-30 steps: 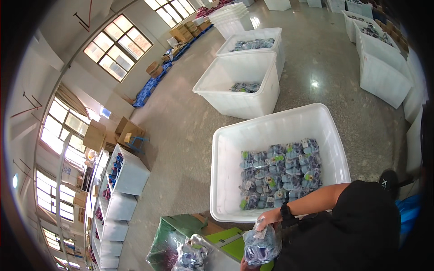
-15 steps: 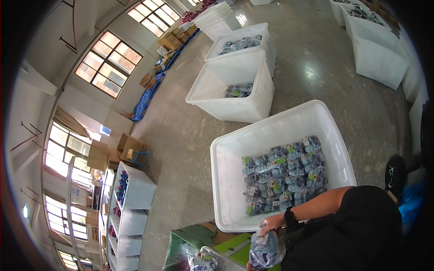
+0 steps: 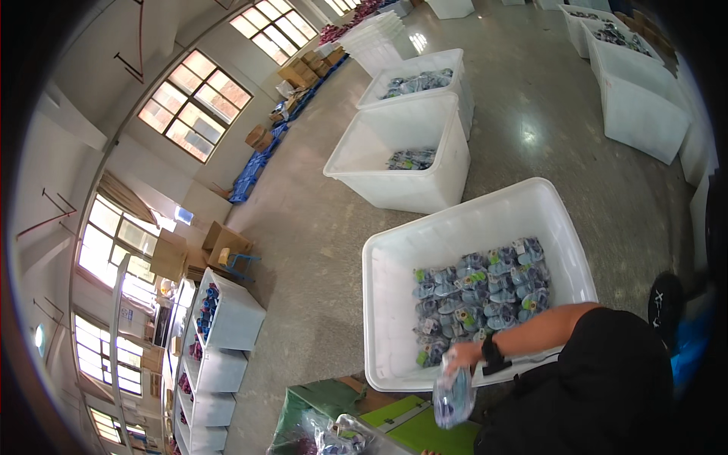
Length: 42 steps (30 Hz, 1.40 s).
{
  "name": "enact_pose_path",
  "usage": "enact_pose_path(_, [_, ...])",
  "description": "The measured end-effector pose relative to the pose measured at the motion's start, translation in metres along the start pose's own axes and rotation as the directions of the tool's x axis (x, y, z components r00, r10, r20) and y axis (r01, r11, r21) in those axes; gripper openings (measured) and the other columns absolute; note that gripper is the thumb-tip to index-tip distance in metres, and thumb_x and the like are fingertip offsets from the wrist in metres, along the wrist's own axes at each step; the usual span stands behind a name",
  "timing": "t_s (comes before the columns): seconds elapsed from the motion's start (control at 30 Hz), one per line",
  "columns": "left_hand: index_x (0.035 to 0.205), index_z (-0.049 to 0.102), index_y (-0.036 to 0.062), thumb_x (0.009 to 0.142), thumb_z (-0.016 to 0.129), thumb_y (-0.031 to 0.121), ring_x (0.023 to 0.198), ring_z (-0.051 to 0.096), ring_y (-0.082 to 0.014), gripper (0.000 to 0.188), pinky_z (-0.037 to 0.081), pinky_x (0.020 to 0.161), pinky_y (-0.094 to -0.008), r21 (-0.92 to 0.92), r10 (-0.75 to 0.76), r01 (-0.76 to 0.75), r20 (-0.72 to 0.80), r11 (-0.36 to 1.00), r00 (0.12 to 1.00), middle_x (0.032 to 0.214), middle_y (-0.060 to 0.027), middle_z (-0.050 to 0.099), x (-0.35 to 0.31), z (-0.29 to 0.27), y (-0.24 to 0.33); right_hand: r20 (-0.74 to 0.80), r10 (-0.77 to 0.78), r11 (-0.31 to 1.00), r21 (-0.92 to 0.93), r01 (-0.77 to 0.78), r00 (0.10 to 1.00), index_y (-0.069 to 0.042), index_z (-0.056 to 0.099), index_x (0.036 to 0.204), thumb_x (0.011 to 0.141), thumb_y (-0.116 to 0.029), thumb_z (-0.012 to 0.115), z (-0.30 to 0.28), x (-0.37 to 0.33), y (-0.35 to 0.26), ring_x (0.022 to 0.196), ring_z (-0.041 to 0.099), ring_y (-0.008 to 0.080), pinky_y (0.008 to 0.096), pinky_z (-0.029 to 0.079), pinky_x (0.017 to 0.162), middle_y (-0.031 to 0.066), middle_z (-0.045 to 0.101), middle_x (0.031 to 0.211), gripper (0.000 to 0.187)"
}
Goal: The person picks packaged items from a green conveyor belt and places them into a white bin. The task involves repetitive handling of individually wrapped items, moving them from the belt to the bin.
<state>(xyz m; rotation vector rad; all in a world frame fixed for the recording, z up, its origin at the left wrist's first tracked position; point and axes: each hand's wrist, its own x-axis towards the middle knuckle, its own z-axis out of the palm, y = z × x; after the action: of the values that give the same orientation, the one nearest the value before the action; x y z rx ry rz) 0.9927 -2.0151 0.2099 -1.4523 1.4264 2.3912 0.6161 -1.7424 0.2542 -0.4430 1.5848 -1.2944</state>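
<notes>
Holds a clear plastic bag (image 3: pixel 453 402) of blue-grey and lavender goods, apparently shoes, by its upper end, with the grip of the right hand (image 3: pixel 464 355) closed on it. Dangles it at the near rim of a white plastic tub (image 3: pixel 390 318), lower part outside the tub and beside a lime-green panel (image 3: pixel 428 432) with a pale strip; slightly blurred there. Shows only a sliver of the left hand (image 3: pixel 430 453) at the bottom edge, too little to tell its grip as open or closed. Wears a black wristband (image 3: pixel 495 355) on the right arm.

Has similar bagged goods (image 3: pixel 478 292) packed in rows on the tub's bottom, just beyond the right hand, some with bright green patches. To the left of the panel, has a dark green sheet (image 3: pixel 307 402) and more clear bags (image 3: pixel 341 436), partly cut off.

Faces two more white tubs farther off, the nearer one (image 3: pixel 417 186) and the one behind it (image 3: pixel 466 83), both with bagged goods inside. Has a row of white bins (image 3: pixel 231 318) along the left, cardboard boxes (image 3: pixel 227 243) past them, large windows (image 3: pixel 196 105) in the wall, and further tubs (image 3: pixel 641 114) at the far right.
</notes>
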Motion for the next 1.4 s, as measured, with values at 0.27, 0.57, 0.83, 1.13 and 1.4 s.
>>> enact_pose_path(0.27, [0.137, 0.051, 0.0040, 0.096, 0.064, 0.046, 0.101, 0.060, -0.0209, 0.061, 0.050, 0.084, -0.0323, 0.268, -0.041, 0.109, -0.248, 0.957, 0.968, 0.115, -0.0104, 0.063, -0.088, 0.036, 0.027, -0.954, -0.117, 0.361, 0.218, 0.907, 0.276, -0.010, 0.056, 0.117, 0.092, -0.045, 0.066, -0.367, -0.080, -0.218, 0.090, 0.065, 0.0220, 0.0438, 0.057, 0.079, 0.0084, 0.061, 0.100, 0.044])
enact_pose_path(0.57, [0.129, 0.058, 0.0037, 0.096, 0.064, 0.044, 0.087, 0.061, -0.0169, 0.052, 0.049, 0.064, -0.0288, 0.155, -0.142, 0.160, -0.121, 0.975, 0.982, 0.107, -0.0093, 0.065, -0.097, 0.022, -0.001, -0.856, -0.249, 0.663, 0.190, 0.724, 0.453, -0.011, 0.061, 0.102, 0.093, -0.034, 0.066, -0.277, -0.090, -0.158, 0.075, 0.065, 0.0148, 0.0321, 0.055, 0.068, 0.0020, 0.063, 0.084, 0.025])
enact_pose_path(0.83, [0.143, 0.046, 0.0087, 0.094, 0.065, 0.044, 0.116, 0.059, -0.0287, 0.063, 0.051, 0.095, -0.0431, 0.183, -0.005, 0.045, -0.212, 0.982, 0.977, 0.128, -0.0141, 0.060, -0.072, -0.039, -0.003, -0.635, 0.092, 0.940, 0.309, 0.143, 0.767, -0.003, 0.065, 0.083, 0.092, -0.021, 0.068, -0.134, -0.020, 0.022, 0.054, 0.062, 0.0172, 0.0340, 0.053, 0.050, 0.0093, 0.067, 0.072, 0.020])
enact_pose_path(1.13, [0.124, 0.063, -0.0002, 0.095, 0.065, 0.031, 0.087, 0.067, -0.0149, 0.043, 0.056, 0.073, -0.0298, 0.255, 0.183, -0.080, -0.412, 0.964, 0.892, 0.101, -0.0098, 0.071, -0.057, -0.112, -0.074, -0.378, 0.345, 0.933, 0.037, -0.358, 0.859, -0.004, 0.063, 0.082, 0.093, -0.016, 0.060, -0.053, -0.035, 0.187, 0.057, 0.065, 0.0224, 0.0379, 0.053, 0.048, 0.0115, 0.066, 0.070, 0.016])
enact_pose_path(1.4, [0.115, 0.068, -0.0001, 0.084, 0.072, 0.028, 0.087, 0.070, -0.0224, 0.042, 0.054, 0.079, -0.0334, 0.209, 0.258, -0.157, -0.665, 0.965, 0.701, 0.095, -0.0153, 0.073, -0.069, -0.198, -0.113, -0.328, 0.507, 0.732, -0.324, -0.599, 0.797, -0.003, 0.062, 0.095, 0.090, -0.017, 0.064, -0.027, -0.073, 0.200, 0.059, 0.067, 0.0271, 0.0435, 0.057, 0.048, 0.0113, 0.063, 0.076, 0.015])
